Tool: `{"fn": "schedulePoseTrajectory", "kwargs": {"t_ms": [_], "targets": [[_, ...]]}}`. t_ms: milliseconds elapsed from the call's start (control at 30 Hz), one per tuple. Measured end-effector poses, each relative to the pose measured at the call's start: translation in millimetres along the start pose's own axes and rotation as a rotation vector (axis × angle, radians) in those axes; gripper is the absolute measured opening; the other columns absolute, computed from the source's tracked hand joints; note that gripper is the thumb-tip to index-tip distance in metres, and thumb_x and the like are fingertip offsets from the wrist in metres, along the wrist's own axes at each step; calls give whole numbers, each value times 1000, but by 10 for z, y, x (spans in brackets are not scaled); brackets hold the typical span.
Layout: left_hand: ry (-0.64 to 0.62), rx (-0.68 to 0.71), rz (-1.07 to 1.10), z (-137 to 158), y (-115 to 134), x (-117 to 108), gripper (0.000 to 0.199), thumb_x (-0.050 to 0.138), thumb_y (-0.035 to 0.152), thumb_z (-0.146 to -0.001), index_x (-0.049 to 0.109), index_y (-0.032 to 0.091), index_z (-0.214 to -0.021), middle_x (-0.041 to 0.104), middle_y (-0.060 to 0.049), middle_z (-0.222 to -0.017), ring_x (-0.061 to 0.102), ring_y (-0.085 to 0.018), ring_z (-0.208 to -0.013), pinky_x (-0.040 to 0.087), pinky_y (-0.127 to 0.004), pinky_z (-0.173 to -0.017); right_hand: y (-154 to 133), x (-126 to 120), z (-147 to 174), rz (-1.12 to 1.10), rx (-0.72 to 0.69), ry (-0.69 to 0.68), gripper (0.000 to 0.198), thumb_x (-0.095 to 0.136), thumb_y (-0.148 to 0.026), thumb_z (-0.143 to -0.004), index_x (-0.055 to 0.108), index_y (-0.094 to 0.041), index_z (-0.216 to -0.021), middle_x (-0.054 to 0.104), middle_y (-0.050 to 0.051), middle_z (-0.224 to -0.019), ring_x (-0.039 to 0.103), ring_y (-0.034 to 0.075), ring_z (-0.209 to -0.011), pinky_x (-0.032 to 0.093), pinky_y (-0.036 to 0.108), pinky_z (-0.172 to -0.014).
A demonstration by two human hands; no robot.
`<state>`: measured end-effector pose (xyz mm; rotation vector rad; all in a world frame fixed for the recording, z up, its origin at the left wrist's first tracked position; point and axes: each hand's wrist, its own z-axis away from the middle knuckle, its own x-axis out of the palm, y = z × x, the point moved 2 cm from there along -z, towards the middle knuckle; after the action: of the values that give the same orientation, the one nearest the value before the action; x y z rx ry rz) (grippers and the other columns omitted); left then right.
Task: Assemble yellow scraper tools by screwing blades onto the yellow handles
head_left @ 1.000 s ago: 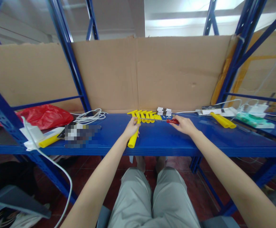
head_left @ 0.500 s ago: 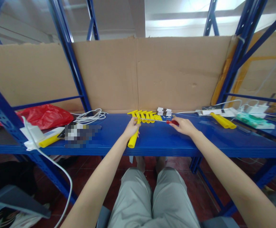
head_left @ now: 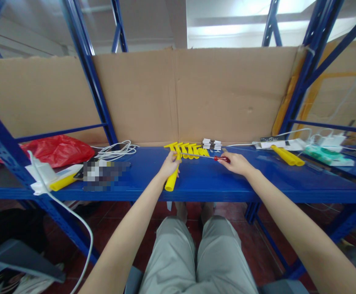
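Note:
My left hand [head_left: 169, 164] is closed round a yellow plastic handle [head_left: 171, 182], whose round tube end points down toward the table's front edge. In my right hand [head_left: 236, 162] is a screwdriver [head_left: 222, 159] with a red grip. Its long thin shaft runs left to the upper part of the handle by my left fingers; the tip's exact contact is too small to make out. Just behind, several yellow plastic pieces [head_left: 190, 150] lie in a row on the table, with a stack of white pieces [head_left: 211, 144] to their right.
The blue table [head_left: 144, 173] backs onto a cardboard panel [head_left: 138, 98]. At left are a red plastic bag [head_left: 60, 149], coiled white cable [head_left: 118, 150] and a white charger [head_left: 45, 173]. On the right lie yellow tubes [head_left: 286, 156] and a green-white packet [head_left: 328, 155]. Blue posts frame both sides.
The screwdriver's grip has shifted and tilted slightly downward on the right. My left hand and the yellow handle have stayed nearly still.

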<state>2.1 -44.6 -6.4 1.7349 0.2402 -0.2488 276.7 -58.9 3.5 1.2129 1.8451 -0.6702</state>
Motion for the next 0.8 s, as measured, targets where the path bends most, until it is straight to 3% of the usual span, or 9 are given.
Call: {"fn": "schedulePoseTrajectory", "kwargs": {"t_ms": [400,800], "targets": [[0,-7,-13,5,-2,12,35,45,11,-83,38,19,-117,51,-13,-135,47,-2,-35,42,-21,-30,18,32,-9,-80,17,-62,27,45,-42,-89,63,-21,-94,70,6,-84,63,20,-73,39,28,-61],[0,-10,-25,5,-1,23,30,46,12,-84,41,18,-112,55,-12,-131,48,-2,-36,42,-20,-30,57,76,-20,-149,16,-62,22,49,-40,-88,62,-22,-90,69,6,-80,62,20,-70,39,27,-60]]}}
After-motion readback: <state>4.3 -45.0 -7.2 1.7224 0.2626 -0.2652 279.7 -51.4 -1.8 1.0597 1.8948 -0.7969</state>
